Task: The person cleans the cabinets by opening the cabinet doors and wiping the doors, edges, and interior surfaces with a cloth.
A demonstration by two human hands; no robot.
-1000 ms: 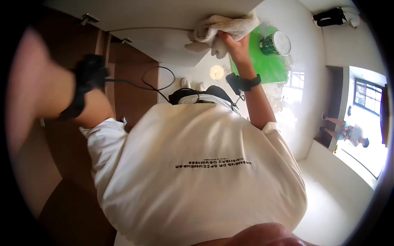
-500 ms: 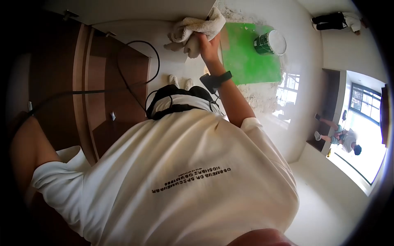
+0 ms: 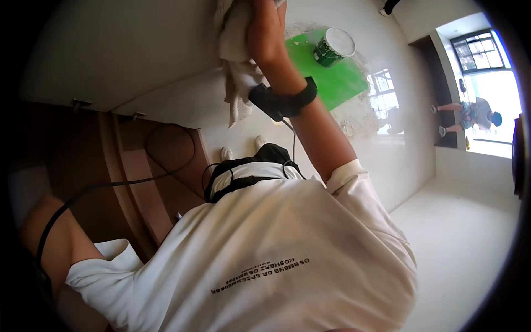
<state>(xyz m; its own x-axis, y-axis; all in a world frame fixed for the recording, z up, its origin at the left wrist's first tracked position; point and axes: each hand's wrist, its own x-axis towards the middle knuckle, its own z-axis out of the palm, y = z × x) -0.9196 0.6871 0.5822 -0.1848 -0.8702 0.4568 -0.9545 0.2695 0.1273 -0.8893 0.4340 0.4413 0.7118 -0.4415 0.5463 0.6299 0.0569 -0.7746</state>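
My right hand is closed around a cream towel, which hangs down in folds below it. The towel is against or close beside a pale cabinet door; contact is hard to make out. A black band with a device sits on my right wrist, with a thin cable leading from it. My left arm reaches out at the left edge beside the brown cabinet, and its hand is lost in the dark rim of the view.
A green and white bucket stands on a green sheet on the floor. A black cable loops across the open cabinet. Metal hinges show at the door's edge. Another person is by the window at the right.
My right hand has moved up and left with the towel, along the cabinet door. The whole view has shifted, bringing more of the door into sight.
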